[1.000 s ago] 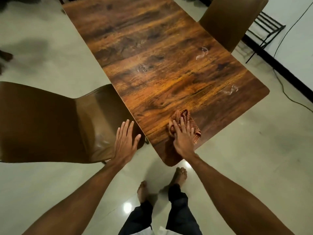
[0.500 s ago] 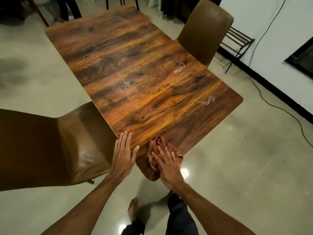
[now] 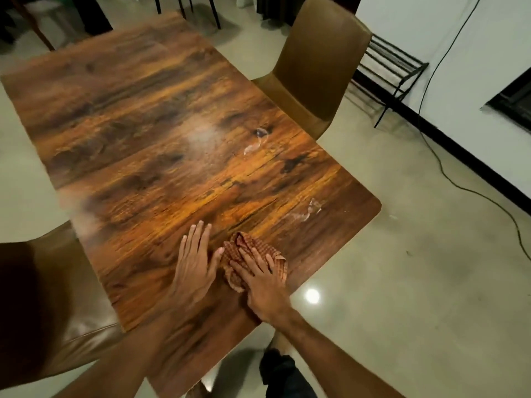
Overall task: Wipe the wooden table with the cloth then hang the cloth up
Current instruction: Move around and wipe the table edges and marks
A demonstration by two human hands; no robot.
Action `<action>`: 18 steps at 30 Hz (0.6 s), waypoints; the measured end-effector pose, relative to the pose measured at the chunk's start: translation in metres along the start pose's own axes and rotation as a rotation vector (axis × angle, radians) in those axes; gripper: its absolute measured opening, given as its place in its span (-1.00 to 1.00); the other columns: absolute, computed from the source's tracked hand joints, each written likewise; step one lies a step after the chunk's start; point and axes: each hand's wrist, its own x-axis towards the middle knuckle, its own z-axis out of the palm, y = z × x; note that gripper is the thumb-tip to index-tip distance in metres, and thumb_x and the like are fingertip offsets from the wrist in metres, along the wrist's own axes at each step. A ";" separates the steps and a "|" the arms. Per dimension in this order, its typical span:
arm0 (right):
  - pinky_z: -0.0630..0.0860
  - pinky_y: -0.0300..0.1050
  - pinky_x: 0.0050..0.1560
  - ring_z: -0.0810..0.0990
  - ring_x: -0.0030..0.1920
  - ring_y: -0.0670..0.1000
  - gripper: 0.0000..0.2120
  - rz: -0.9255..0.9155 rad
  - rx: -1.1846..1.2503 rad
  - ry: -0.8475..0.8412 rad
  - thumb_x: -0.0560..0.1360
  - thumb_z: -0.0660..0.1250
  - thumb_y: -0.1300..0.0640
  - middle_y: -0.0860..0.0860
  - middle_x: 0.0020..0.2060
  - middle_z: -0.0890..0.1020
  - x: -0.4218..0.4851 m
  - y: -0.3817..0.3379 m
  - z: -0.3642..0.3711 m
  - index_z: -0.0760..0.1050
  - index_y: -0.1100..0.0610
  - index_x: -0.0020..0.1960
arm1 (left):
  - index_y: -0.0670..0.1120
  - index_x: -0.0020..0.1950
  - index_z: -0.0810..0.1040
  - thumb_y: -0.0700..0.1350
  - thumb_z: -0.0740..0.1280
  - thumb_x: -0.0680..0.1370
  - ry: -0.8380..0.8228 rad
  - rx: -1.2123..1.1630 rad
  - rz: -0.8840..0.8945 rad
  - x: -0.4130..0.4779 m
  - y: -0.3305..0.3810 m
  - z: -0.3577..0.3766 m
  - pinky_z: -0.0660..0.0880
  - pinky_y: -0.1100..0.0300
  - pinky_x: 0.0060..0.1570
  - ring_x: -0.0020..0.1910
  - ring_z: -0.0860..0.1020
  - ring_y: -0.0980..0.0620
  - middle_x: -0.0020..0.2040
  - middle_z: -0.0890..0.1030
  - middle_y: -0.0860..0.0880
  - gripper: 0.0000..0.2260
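checked orange-brown cloth (image 3: 253, 261) is sitting bunched under my right hand (image 3: 263, 278), near the close end of the long glossy wood-grain table (image 3: 161, 133). i'm pressing it flat, fingers spread, not gripping. my left hand (image 3: 195, 267) is lying open just beside it. it's looking soft, light and floppy, so i'm guessing a pinch on a loose fold will lift it. pale smears (image 3: 301, 215) are waiting further right.
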 end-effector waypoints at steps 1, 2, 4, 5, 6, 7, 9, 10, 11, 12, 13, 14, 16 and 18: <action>-0.12 0.33 0.58 -0.11 0.65 0.09 -0.28 0.019 -0.009 0.038 0.54 0.22 0.07 -0.05 0.66 -0.03 0.014 0.031 -0.014 0.03 -0.19 0.63 | -0.08 0.63 0.09 0.27 -0.11 0.62 0.015 -0.002 -0.002 0.012 0.009 0.002 -0.11 -0.01 0.61 0.64 -0.03 -0.02 0.65 0.06 -0.08 -0.33; -0.17 0.30 0.59 -0.16 0.65 0.08 -0.24 0.115 -0.021 0.041 0.54 0.25 0.11 -0.05 0.67 -0.08 0.029 0.062 -0.034 0.01 -0.17 0.64 | -0.07 0.64 0.07 0.26 -0.09 0.64 0.023 -0.008 -0.006 0.022 0.015 0.003 -0.12 0.00 0.61 0.64 -0.05 0.00 0.66 0.05 -0.07 -0.36; -0.16 0.26 0.60 -0.17 0.65 0.10 -0.27 0.378 -0.007 0.044 0.58 0.24 0.15 0.00 0.67 -0.11 0.053 0.126 -0.079 0.01 -0.11 0.65 | -0.05 0.64 0.05 0.21 -0.02 0.68 0.033 -0.015 -0.012 0.040 0.027 0.003 -0.14 0.03 0.61 0.64 -0.08 0.03 0.66 0.03 -0.04 -0.41; -0.14 0.25 0.60 -0.15 0.65 0.12 -0.31 0.472 -0.002 0.048 0.62 0.22 0.13 0.02 0.67 -0.11 0.058 0.147 -0.094 0.00 -0.09 0.66 | -0.05 0.64 0.05 0.20 0.01 0.69 0.035 -0.022 -0.012 0.047 0.032 0.005 -0.15 0.04 0.61 0.64 -0.09 0.04 0.66 0.03 -0.03 -0.42; -0.14 0.25 0.60 -0.14 0.65 0.13 -0.31 0.513 -0.007 0.060 0.63 0.21 0.12 0.03 0.67 -0.12 0.060 0.156 -0.103 -0.02 -0.09 0.66 | -0.05 0.64 0.05 0.19 0.02 0.69 0.033 -0.029 -0.012 0.056 0.036 0.006 -0.15 0.04 0.61 0.64 -0.09 0.05 0.66 0.03 -0.03 -0.42; -0.17 0.25 0.60 -0.16 0.65 0.15 -0.27 0.488 -0.015 0.071 0.61 0.24 0.13 0.03 0.66 -0.14 0.058 0.150 -0.098 -0.04 -0.09 0.66 | -0.05 0.64 0.05 0.19 0.02 0.69 0.022 -0.034 -0.011 0.061 0.040 0.008 -0.14 0.04 0.61 0.64 -0.09 0.05 0.66 0.03 -0.03 -0.42; -0.24 0.23 0.59 -0.24 0.64 0.11 -0.19 0.293 0.006 0.049 0.55 0.29 0.15 -0.01 0.66 -0.15 0.046 0.110 -0.070 -0.05 -0.12 0.66 | -0.06 0.64 0.06 0.21 0.00 0.67 0.009 -0.020 -0.020 0.073 0.046 0.015 -0.12 0.02 0.61 0.64 -0.07 0.03 0.66 0.04 -0.04 -0.40; -0.27 0.23 0.58 -0.28 0.63 0.07 -0.18 0.166 0.017 0.002 0.53 0.28 0.14 -0.03 0.66 -0.13 0.036 0.089 -0.055 -0.05 -0.15 0.65 | -0.07 0.64 0.06 0.20 0.00 0.68 0.002 -0.008 -0.021 0.080 0.047 0.018 -0.11 0.01 0.61 0.64 -0.07 0.02 0.66 0.05 -0.05 -0.40; -0.28 0.21 0.57 -0.29 0.62 0.04 -0.20 0.061 0.010 -0.049 0.53 0.27 0.11 -0.05 0.66 -0.10 0.031 0.079 -0.043 -0.03 -0.17 0.65 | -0.07 0.64 0.06 0.19 0.01 0.68 -0.007 -0.002 -0.017 0.087 0.047 0.021 -0.10 -0.01 0.61 0.64 -0.06 0.01 0.66 0.05 -0.06 -0.41; -0.30 0.18 0.57 -0.28 0.62 0.01 -0.22 -0.001 -0.012 -0.061 0.53 0.27 0.09 -0.07 0.65 -0.08 0.035 0.083 -0.040 -0.01 -0.19 0.64 | -0.07 0.64 0.05 0.18 0.02 0.69 -0.011 -0.007 -0.009 0.095 0.048 0.023 -0.09 -0.02 0.61 0.64 -0.06 0.00 0.66 0.05 -0.06 -0.42; -0.32 0.16 0.56 -0.24 0.63 0.01 -0.23 -0.007 -0.029 -0.021 0.53 0.28 0.09 -0.08 0.65 -0.09 0.048 0.099 -0.047 0.01 -0.18 0.64 | -0.06 0.64 0.04 0.18 0.03 0.69 -0.007 -0.014 0.000 0.102 0.048 0.024 -0.09 -0.02 0.61 0.64 -0.07 0.00 0.66 0.05 -0.06 -0.42; -0.31 0.16 0.57 -0.21 0.64 0.03 -0.23 0.054 -0.044 0.011 0.53 0.28 0.12 -0.08 0.65 -0.10 0.066 0.120 -0.059 0.03 -0.16 0.64 | -0.04 0.64 0.03 0.18 0.03 0.69 -0.005 -0.023 0.005 0.113 0.046 0.024 -0.10 -0.02 0.61 0.64 -0.08 0.01 0.66 0.04 -0.05 -0.42; -0.24 0.20 0.60 -0.17 0.65 0.09 -0.25 0.292 -0.020 0.036 0.55 0.25 0.18 -0.03 0.66 -0.11 0.105 0.165 -0.092 0.04 -0.10 0.65 | -0.02 0.64 0.02 0.19 0.03 0.69 -0.005 -0.033 0.003 0.132 0.040 0.021 -0.14 0.02 0.61 0.64 -0.10 0.04 0.66 0.01 -0.03 -0.42; -0.19 0.27 0.60 -0.14 0.65 0.15 -0.29 0.462 -0.004 0.047 0.59 0.23 0.17 0.03 0.66 -0.09 0.134 0.182 -0.113 0.04 -0.07 0.66 | -0.01 0.64 0.02 0.21 0.00 0.69 0.010 -0.034 -0.020 0.147 0.034 0.019 -0.17 0.04 0.60 0.64 -0.10 0.05 0.66 0.01 -0.02 -0.42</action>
